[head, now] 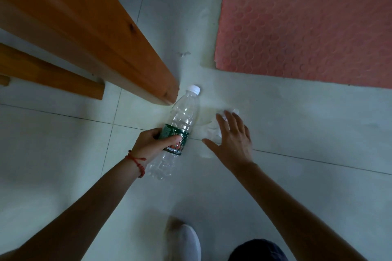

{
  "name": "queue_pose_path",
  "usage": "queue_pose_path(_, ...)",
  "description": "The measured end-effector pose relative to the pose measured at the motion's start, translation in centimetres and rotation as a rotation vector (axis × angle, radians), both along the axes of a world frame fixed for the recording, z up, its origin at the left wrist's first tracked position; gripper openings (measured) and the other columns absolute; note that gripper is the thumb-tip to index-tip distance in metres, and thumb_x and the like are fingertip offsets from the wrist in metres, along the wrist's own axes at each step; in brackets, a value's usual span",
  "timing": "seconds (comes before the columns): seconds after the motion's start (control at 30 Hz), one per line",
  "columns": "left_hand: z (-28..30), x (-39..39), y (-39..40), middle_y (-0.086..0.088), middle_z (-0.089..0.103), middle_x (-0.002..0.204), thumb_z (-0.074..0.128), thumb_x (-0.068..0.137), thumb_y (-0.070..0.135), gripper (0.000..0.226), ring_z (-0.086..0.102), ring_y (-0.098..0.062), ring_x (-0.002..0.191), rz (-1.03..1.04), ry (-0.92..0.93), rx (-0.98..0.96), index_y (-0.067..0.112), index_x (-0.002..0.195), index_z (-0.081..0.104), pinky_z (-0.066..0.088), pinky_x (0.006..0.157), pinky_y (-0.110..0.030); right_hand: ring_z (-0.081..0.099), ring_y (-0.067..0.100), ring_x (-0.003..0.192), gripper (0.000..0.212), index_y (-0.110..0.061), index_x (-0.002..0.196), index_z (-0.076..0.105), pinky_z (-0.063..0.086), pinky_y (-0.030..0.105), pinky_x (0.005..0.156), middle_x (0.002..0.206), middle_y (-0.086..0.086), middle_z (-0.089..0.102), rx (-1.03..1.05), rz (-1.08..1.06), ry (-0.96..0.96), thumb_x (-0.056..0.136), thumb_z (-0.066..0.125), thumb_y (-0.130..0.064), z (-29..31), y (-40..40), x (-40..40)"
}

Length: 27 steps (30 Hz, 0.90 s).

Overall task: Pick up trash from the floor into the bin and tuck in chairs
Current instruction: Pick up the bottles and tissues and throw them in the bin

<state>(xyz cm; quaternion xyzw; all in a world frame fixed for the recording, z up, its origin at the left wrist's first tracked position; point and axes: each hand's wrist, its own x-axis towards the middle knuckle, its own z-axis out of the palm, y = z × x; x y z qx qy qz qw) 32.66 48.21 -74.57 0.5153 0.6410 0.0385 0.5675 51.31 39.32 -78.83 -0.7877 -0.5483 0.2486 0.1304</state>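
Head view: the left hand has its grip wrapped round a clear plastic bottle, fingers on the green label at its middle. The bottle has a white cap, ribbed crumpled walls, and looks empty; it slants over the pale tiled floor, cap end just beside the foot of an orange wooden leg. The right hand is spread wide, fingers splayed over a crumpled white tissue, probably touching it, on a tile seam. A pink mat embossed with circles lies toward the floor's far right.
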Motion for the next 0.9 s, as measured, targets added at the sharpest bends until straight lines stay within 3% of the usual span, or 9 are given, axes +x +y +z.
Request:
queue_pose_path(0.07,-0.2,-0.1,-0.3,0.007,0.072,0.068,0.078,0.065,0.029,0.014,0.066,-0.007,0.07,0.017,0.0,-0.009,0.022,0.075,0.071,0.048,0.064,-0.02,0.037,0.031,0.13,0.062,-0.012,0.129,0.046,0.035,0.042,0.1,0.139,0.014,0.043,-0.01,0.009,-0.04,0.077,0.066,-0.04,-0.4,0.3,-0.4)
queue_pose_path(0.17,-0.2,0.1,-0.1,0.013,0.071,0.062,0.073,0.073,0.024,0.004,0.064,0.002,0.062,0.009,-0.012,-0.008,0.022,0.076,0.07,0.045,0.052,-0.008,0.057,0.038,0.102,0.04,-0.008,0.108,0.063,0.048,0.041,0.08,0.113,0.017,0.061,0.085,-0.037,-0.065,0.069,0.072,-0.013,-0.4,0.5,-0.6)
queue_pose_path(0.23,0.0,0.2,0.1,0.017,0.07,0.059,0.072,0.074,0.023,0.003,0.062,0.007,0.058,0.009,-0.017,0.001,0.022,0.076,0.07,0.042,0.048,-0.005,0.059,0.038,0.09,0.03,-0.007,0.097,0.068,0.051,0.039,0.07,0.099,0.016,0.064,0.136,-0.069,-0.041,0.068,0.067,-0.001,-0.3,0.5,-0.6)
queue_pose_path(0.3,0.3,0.1,0.3,0.019,0.069,0.058,0.071,0.075,0.024,0.004,0.062,0.009,0.057,0.022,-0.025,0.001,0.021,0.077,0.07,0.041,0.047,-0.004,0.056,0.037,0.091,0.029,-0.007,0.1,0.068,0.051,0.039,0.069,0.098,0.016,0.063,0.109,-0.097,0.023,0.074,0.059,0.002,-0.2,0.5,-0.5)
queue_pose_path(0.4,1.2,0.0,0.1,0.019,0.069,0.058,0.071,0.075,0.026,0.007,0.061,0.009,0.056,0.025,-0.027,0.0,0.02,0.079,0.069,0.042,0.046,-0.004,0.057,0.03,0.093,0.028,-0.008,0.106,0.065,0.045,0.031,0.072,0.101,0.015,0.064,0.014,-0.272,0.256,0.079,0.056,-0.003,0.3,-0.1,-0.1)
queue_pose_path(0.53,3.5,-0.2,-1.0,0.001,0.07,0.073,0.071,0.075,0.029,0.015,0.063,-0.006,0.066,0.03,0.008,-0.019,0.016,0.082,0.07,0.048,0.058,-0.015,0.056,0.022,0.067,0.003,-0.005,0.078,0.068,0.047,0.03,0.06,0.071,0.011,0.06,-0.051,-0.692,0.785,0.076,0.066,-0.005,3.9,-1.5,0.3)
queue_pose_path(0.63,6.2,-0.3,-2.5,-0.005,0.068,0.076,0.071,0.074,0.03,0.013,0.06,-0.014,0.071,0.056,0.015,-0.056,0.017,0.074,0.069,0.046,0.065,-0.022,0.054,0.015,0.065,0.013,-0.009,0.067,0.064,0.054,0.02,0.057,0.068,0.009,0.055,-0.095,-0.869,1.032,0.078,0.066,-0.003,7.4,-3.4,0.5)
queue_pose_path(0.8,11.9,0.1,-5.4,0.003,0.07,0.062,0.071,0.074,0.024,0.01,0.06,-0.019,0.075,0.071,-0.004,-0.123,0.015,0.07,0.069,0.048,0.069,-0.028,0.059,0.022,0.077,0.009,0.005,0.086,0.064,0.056,0.021,0.06,0.084,0.017,0.058,-0.086,-0.97,1.127,0.08,0.065,-0.002,14.6,-5.9,0.4)
queue_pose_path(0.9,15.9,0.3,-6.8,-0.014,0.071,0.081,0.072,0.074,0.025,0.014,0.061,-0.025,0.081,0.069,-0.02,-0.157,0.011,0.076,0.07,0.051,0.084,-0.041,0.06,0.027,0.085,0.013,0.007,0.091,0.064,0.056,0.024,0.064,0.1,0.035,0.062,-0.082,-1.007,1.137,0.08,0.064,-0.001,19.2,-6.8,0.3)
